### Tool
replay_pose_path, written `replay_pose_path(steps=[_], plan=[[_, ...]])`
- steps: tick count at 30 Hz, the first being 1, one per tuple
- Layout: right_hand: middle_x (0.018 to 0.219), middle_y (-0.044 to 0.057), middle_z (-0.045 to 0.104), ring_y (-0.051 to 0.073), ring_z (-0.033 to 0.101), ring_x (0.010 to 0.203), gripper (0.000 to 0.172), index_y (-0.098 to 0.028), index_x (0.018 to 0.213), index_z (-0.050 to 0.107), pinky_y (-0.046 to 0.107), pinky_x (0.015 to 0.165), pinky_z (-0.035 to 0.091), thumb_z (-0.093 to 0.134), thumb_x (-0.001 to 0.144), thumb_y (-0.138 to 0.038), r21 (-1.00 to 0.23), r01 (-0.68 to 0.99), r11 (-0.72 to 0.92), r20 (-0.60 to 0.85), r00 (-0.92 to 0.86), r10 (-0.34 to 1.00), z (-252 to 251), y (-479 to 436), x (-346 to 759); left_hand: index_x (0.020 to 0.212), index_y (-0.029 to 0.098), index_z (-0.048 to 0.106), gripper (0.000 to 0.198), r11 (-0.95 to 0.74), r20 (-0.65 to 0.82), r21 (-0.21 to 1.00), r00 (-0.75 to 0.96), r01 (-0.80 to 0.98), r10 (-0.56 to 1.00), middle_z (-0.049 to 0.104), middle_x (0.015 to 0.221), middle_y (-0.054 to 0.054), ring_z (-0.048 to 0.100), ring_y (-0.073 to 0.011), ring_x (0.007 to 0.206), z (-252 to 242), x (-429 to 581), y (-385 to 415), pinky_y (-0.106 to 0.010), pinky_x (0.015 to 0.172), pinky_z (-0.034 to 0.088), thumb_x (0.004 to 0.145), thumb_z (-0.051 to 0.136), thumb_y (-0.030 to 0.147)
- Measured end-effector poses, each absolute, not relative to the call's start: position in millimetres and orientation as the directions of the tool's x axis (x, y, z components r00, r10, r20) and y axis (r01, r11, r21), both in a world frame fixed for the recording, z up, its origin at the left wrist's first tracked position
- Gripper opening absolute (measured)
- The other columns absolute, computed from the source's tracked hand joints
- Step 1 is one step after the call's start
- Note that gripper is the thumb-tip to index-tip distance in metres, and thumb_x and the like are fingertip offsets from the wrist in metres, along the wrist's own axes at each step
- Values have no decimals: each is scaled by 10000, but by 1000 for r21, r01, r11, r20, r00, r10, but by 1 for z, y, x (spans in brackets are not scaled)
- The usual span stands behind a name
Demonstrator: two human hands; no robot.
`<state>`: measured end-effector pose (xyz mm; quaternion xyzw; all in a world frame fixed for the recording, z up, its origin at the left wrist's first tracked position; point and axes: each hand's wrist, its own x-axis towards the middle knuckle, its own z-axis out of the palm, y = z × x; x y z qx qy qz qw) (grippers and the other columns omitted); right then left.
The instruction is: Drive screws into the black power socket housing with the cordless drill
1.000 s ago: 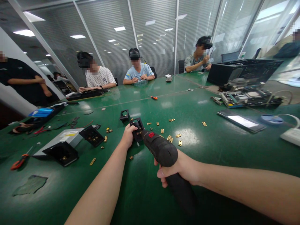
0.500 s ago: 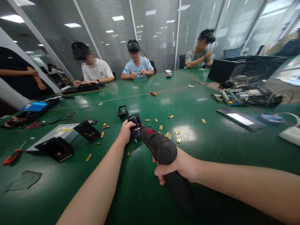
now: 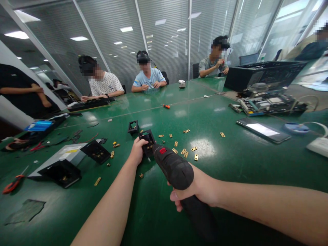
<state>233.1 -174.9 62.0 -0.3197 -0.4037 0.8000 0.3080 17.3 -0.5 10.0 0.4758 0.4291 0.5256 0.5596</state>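
Observation:
My left hand (image 3: 137,149) grips a black plastic housing (image 3: 148,138) by its left side, with brass parts showing inside it. In my right hand (image 3: 187,191) is a black cordless drill (image 3: 174,165) with a red switch on top. The drill's front end points at the housing, and whether its tip touches a screw is hidden. Several small brass plates (image 3: 183,151) with holes lie to the right of the housing. Behind it stands another black housing (image 3: 133,127). Two more, a tilted black housing (image 3: 96,152) and a black housing (image 3: 61,172), are at the left.
A silver metal box (image 3: 63,153) and an orange screwdriver (image 3: 14,184) lie at the left. On the right are a phone (image 3: 262,130), a circuit board (image 3: 271,102) and a black computer case (image 3: 241,78). Several people sit across the green table (image 3: 243,191).
The whole scene sits slightly lower in view as the head tilts. Both hands keep their hold on the housing and the drill, which stay close together.

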Motion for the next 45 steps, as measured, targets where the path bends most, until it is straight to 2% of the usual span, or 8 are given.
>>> replay_pose_path(steps=[10, 20, 27, 34, 39, 42, 45], plan=[[530, -5, 635, 143, 604, 465, 350, -142, 726, 587, 258, 484, 497, 861, 523, -221, -823, -231, -519, -300, -599, 743, 61, -175, 232, 920, 151, 615, 336, 0, 11, 988, 69, -158, 998, 703, 725, -55, 689, -269, 720, 11, 17, -2, -383, 666, 537, 595, 613, 236], [541, 6, 654, 159, 625, 483, 372, -144, 775, 584, 281, 521, 520, 863, 534, -201, -823, -250, -511, -282, -600, 749, 62, -174, 236, 915, 160, 618, 340, -20, 29, 988, 56, -154, 998, 719, 776, -72, 700, -286, 761, 10, 18, 0, -414, 708, 548, 587, 624, 249], [565, 0, 656, 147, 621, 478, 375, -142, 806, 595, 260, 504, 512, 869, 560, -210, -837, -230, -497, -273, -612, 742, 59, -176, 233, 927, 153, 628, 334, -32, 49, 985, 99, -167, 994, 715, 765, -67, 697, -273, 739, 8, 17, 1, -395, 688, 546, 609, 635, 256], [527, -8, 636, 149, 615, 485, 387, -155, 774, 571, 259, 512, 506, 867, 527, -188, -821, -231, -521, -302, -599, 741, 63, -176, 234, 939, 160, 648, 363, -30, 38, 988, 47, -153, 998, 696, 786, -50, 691, -264, 752, 2, 16, 5, -422, 731, 551, 586, 635, 245], [546, -4, 647, 157, 620, 486, 383, -158, 809, 573, 268, 519, 502, 857, 557, -211, -833, -207, -513, -300, -610, 733, 61, -177, 235, 926, 163, 648, 336, -50, 60, 987, 65, -150, 996, 689, 771, -44, 689, -258, 742, -2, 13, 8, -423, 734, 553, 604, 652, 258], [549, -11, 643, 153, 620, 492, 384, -156, 822, 577, 272, 533, 509, 852, 555, -195, -835, -208, -509, -302, -602, 740, 60, -177, 235, 945, 168, 646, 335, -55, 69, 982, 70, -182, 995, 698, 790, -48, 694, -259, 758, -3, 13, 8, -411, 730, 553, 652, 680, 326], [557, 2, 653, 159, 627, 499, 355, -151, 814, 579, 278, 536, 513, 837, 574, -197, -838, -215, -502, -293, -599, 746, 60, -177, 234, 975, 165, 648, 423, -5, 22, 976, 73, -218, 997, 712, 831, -69, 698, -265, 757, -1, 14, 6, -403, 704, 553, 727, 662, 507]])
